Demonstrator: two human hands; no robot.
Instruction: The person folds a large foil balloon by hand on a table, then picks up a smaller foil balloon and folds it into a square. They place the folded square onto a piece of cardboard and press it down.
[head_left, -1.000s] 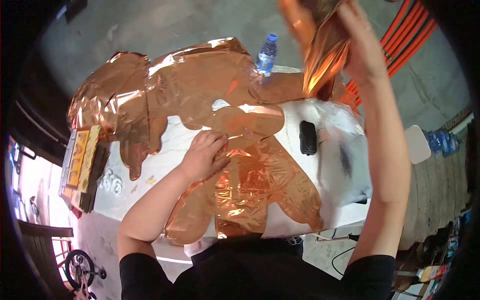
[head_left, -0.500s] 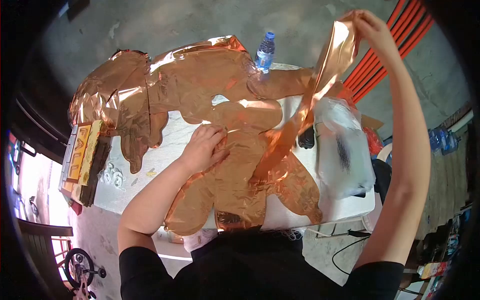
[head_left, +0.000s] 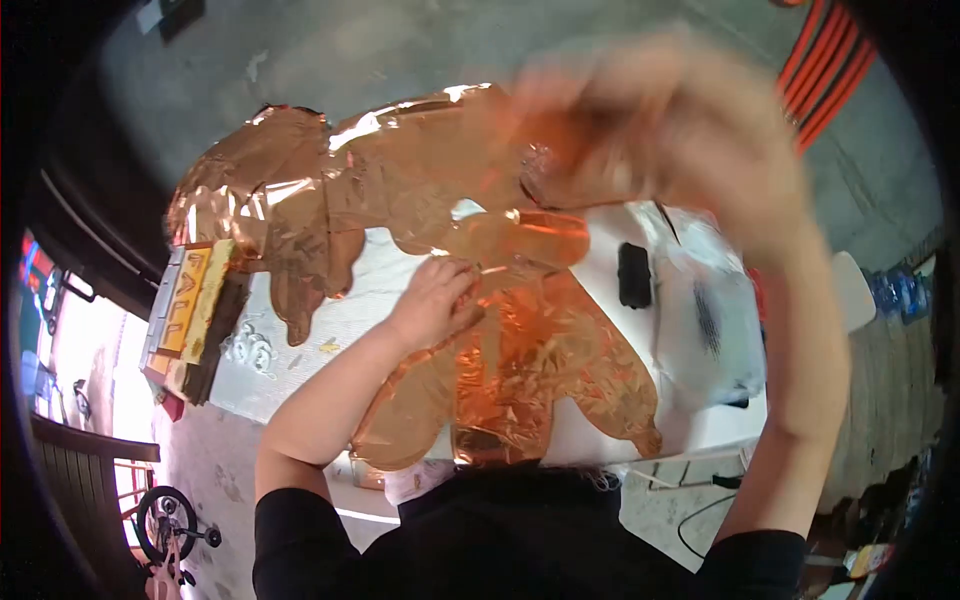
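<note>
Large shiny copper-coloured foil pieces (head_left: 420, 150) lie spread over a white table (head_left: 610, 225). My left hand (head_left: 437, 298) rests on the middle of the foil, its fingers curled together at an edge; what they grip, if anything, is hidden. Raised over the far right side, my right hand (head_left: 690, 130) is smeared by motion. Blurred orange foil (head_left: 565, 130) shows beside it, and its fingers cannot be made out. Below my left hand, a foil strip (head_left: 505, 390) lies crinkled between two rounded foil flaps.
A black case (head_left: 634, 275) and a clear plastic bag (head_left: 708, 330) lie on the right of the table. At the left edge stand a yellow box (head_left: 190, 300) and white rings (head_left: 250, 348). Orange pipes (head_left: 825, 75) are on the floor at the far right.
My right hand has swept from the upper right towards the left, and the foil strip that hung from it is now a blur. My left hand stays on the foil; the view has shifted slightly.
</note>
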